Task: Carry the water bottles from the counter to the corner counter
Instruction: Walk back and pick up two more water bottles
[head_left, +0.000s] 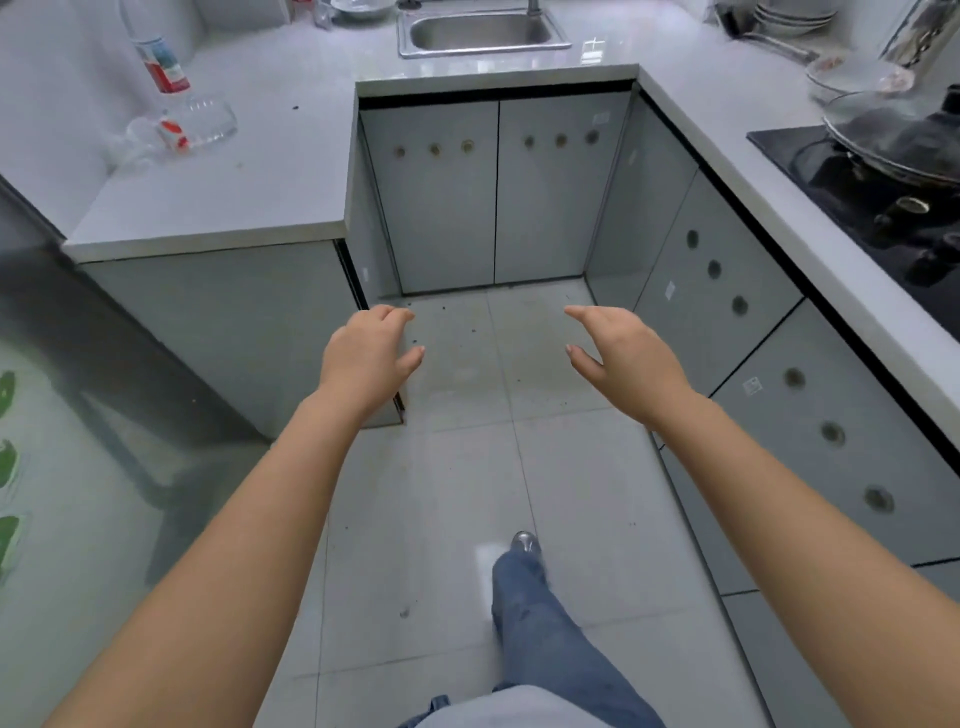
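Note:
Two clear water bottles with red labels are on the white counter (249, 171) at the upper left. One bottle (156, 52) stands upright near the wall. The other bottle (182, 127) lies on its side just in front of it. My left hand (366, 356) and my right hand (621, 353) are both held out over the floor, below counter height, fingers apart and holding nothing. The hands are well short of the bottles.
A steel sink (480, 28) is set in the back counter. On the right counter are a black hob with a covered wok (904, 140) and stacked dishes (795, 15). Grey cabinets (493, 197) line the U-shaped floor space. My leg (535, 623) is stepping forward.

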